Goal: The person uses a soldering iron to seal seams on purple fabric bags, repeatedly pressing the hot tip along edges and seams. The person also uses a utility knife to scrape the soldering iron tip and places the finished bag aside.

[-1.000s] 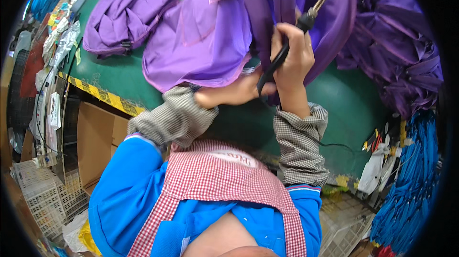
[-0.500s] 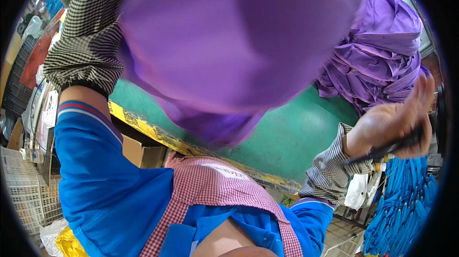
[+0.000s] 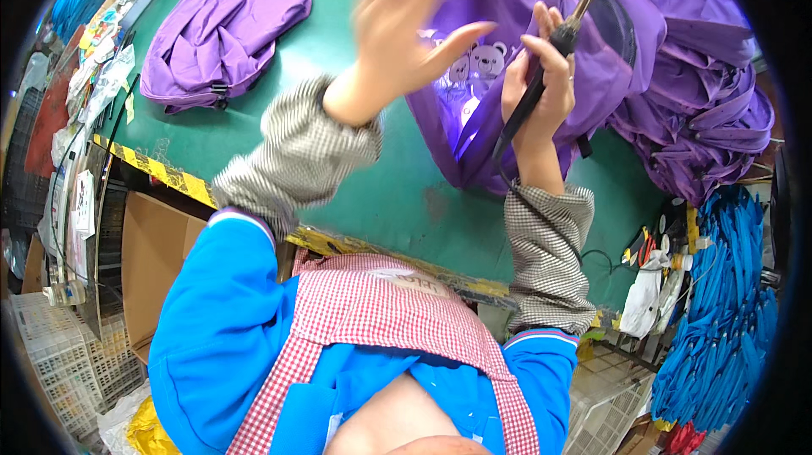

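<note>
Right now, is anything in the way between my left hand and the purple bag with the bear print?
Nothing visible: your open left hand, motion-blurred, overlaps the purple bag at its left edge; contact can't be told. The black-handled tool in your right hand is farther right, over the bag.

Shows dark lettering on a white patch (image 3: 414,283) of the red-checked apron (image 3: 372,315), too slanted to read surely; bears dark, illegible marks on a white label (image 3: 84,204) left of the green table (image 3: 406,222). Carries small, unreadable marks on a pale patch (image 3: 468,110) below printed bear faces (image 3: 487,61), on the purple bag (image 3: 433,138).
</note>
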Demonstrator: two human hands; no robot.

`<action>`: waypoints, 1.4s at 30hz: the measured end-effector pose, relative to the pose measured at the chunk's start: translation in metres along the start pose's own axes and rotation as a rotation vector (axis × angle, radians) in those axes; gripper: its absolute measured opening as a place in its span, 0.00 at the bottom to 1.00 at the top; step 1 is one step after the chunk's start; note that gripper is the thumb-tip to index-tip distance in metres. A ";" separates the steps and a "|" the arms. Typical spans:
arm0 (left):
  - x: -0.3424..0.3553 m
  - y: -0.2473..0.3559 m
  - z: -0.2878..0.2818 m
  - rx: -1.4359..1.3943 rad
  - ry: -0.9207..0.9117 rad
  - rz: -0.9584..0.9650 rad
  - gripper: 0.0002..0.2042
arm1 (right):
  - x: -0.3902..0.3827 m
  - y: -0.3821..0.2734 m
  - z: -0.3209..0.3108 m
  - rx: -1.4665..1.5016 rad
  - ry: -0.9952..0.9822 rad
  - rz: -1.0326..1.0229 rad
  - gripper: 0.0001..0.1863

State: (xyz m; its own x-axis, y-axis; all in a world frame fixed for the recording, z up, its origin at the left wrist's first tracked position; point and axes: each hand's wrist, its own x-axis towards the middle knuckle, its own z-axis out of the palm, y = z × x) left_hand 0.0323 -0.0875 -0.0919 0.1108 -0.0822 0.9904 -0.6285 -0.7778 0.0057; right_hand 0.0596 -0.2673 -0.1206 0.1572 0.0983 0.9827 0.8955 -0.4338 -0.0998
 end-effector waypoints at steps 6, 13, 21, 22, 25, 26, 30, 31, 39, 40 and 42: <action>-0.147 0.065 0.021 -1.098 -0.182 -1.364 0.30 | 0.003 0.004 0.037 0.000 0.026 -0.007 0.16; -0.143 0.065 0.019 -0.987 -0.167 -1.444 0.15 | -0.003 0.030 0.032 -0.067 0.009 -0.175 0.20; -0.144 0.076 0.027 -0.702 -0.189 -1.242 0.13 | -0.006 0.018 0.052 0.304 0.270 -0.080 0.14; -0.144 0.077 0.027 -0.731 -0.182 -1.251 0.13 | -0.007 0.016 0.048 0.303 0.256 -0.072 0.13; -0.142 0.070 0.021 -0.794 -0.132 -1.250 0.13 | -0.002 -0.005 -0.007 -0.214 -0.103 -0.283 0.16; -0.140 0.069 0.021 -0.832 -0.110 -1.234 0.12 | -0.008 -0.025 -0.019 -0.122 -0.038 -0.159 0.12; -0.139 0.067 0.025 -0.912 -0.111 -1.165 0.14 | -0.063 -0.079 -0.076 -0.022 -0.249 -0.023 0.07; -0.139 0.067 0.026 -0.912 -0.133 -1.165 0.14 | -0.079 -0.087 -0.079 -0.041 -0.271 -0.002 0.05; -0.124 0.065 0.026 -0.902 -0.140 -1.148 0.10 | -0.092 -0.086 -0.070 -0.171 -0.250 -0.054 0.03; -0.124 0.066 0.026 -0.908 -0.133 -1.151 0.10 | -0.091 -0.085 -0.069 -0.170 -0.253 -0.055 0.03; -0.122 0.069 0.028 -0.914 -0.088 -1.151 0.09 | -0.088 -0.084 -0.068 -0.164 -0.252 -0.055 0.03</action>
State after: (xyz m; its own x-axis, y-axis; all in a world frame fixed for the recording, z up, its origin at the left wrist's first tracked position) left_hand -0.0028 -0.1489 -0.2158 0.9001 0.2323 0.3686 -0.4169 0.2134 0.8835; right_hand -0.0574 -0.3002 -0.1886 0.2274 0.3358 0.9141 0.8292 -0.5589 -0.0010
